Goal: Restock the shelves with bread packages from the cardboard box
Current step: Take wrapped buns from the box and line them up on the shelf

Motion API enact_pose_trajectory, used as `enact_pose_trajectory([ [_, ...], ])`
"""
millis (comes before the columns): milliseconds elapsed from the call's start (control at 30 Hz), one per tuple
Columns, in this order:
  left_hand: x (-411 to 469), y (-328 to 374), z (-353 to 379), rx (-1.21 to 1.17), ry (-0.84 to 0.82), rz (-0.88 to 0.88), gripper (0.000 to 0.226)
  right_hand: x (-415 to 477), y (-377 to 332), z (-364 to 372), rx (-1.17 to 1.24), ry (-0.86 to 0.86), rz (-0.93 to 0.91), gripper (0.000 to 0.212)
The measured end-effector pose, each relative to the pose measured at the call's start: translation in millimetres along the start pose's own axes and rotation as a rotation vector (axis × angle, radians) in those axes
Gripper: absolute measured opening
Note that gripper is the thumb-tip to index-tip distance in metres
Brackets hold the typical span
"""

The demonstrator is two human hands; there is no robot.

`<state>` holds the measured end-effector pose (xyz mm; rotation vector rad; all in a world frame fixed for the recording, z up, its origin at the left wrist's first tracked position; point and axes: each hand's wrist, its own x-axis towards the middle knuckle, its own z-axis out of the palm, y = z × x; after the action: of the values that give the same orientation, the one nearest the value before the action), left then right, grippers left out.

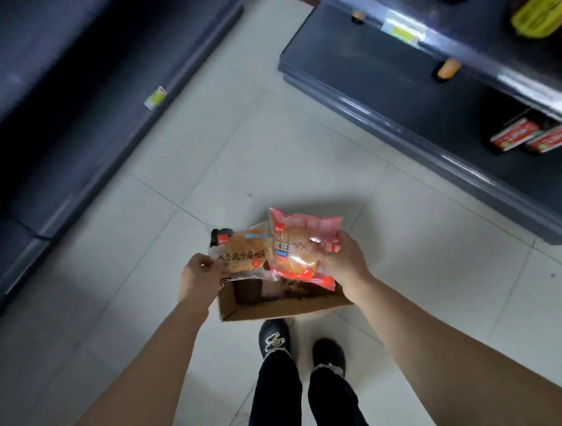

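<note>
Standing in the aisle, a person leans over a box (276, 309) on the floor (271, 143), both bare arms reaching down toward it. The left grip (200, 277) is closed in a pinch on the left edge of a tan pack (243, 254), fingers curled; the pack lies flat and stretches toward three o'clock. The right grip (342, 261) is curled round the right side of a pink pack (301, 244), with the thumb on its face and the other fingers hidden beneath. The two packs touch: the left edge of the pink one lies over the right end of the tan one. Both are held in the air above the far rim of the box.

The box is open on top. Its inside is dark, and I cannot tell what is in it. It stands at twelve o'clock from the person's black shoes (274, 339), just in front of the toes.

At two o'clock from the box runs a dark shelf (380, 82), well apart from the packs. On its lower level, toward three o'clock, stand red cartons (514, 135). On the level above, at one o'clock, lies a yellow packet (540, 12), too blurred to read. A price tag (402, 28) sits on the rail of this shelf. At ten o'clock there is a second shelf (62, 93), also dark, with a small tag (155, 97) on its front edge.
</note>
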<state>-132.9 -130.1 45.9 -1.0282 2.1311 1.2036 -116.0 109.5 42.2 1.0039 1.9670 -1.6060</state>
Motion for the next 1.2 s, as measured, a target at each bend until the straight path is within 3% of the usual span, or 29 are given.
enact_pose_trajectory([
  [100, -27.5, 15.9, -39.8, -0.157, 0.038, 0.005, 0.020, -25.7, -50.9, 0.8, 0.010, -0.082, -0.054, 0.029],
  [233, -71.9, 32.9, -86.6, -0.342, 0.089, 0.041, 0.008, -62.3, -111.9, 4.3, -0.034, -0.178, -0.121, 0.036],
  [467, -150.4, 43.0, -171.7, -0.558, 0.235, 0.090, 0.013, -136.8, -198.3, 30.7, -0.049, -0.349, -0.260, 0.026],
  [533, -168.2, 41.4, -198.1, -0.622, 0.274, 0.103, 0.005, -158.1, -220.3, 44.0, -0.057, -0.406, -0.303, 0.028],
  [967, -245.9, 2.9, -414.8, -0.809, 0.611, 0.271, 0.026, -311.2, -338.0, 185.1, -0.156, -0.658, -0.601, 0.026],
  [1200, -280.0, -33.9, -544.4, -0.894, 0.726, 0.364, 0.025, -418.0, -383.9, 278.2, -0.168, -0.756, -0.740, 0.019],
])
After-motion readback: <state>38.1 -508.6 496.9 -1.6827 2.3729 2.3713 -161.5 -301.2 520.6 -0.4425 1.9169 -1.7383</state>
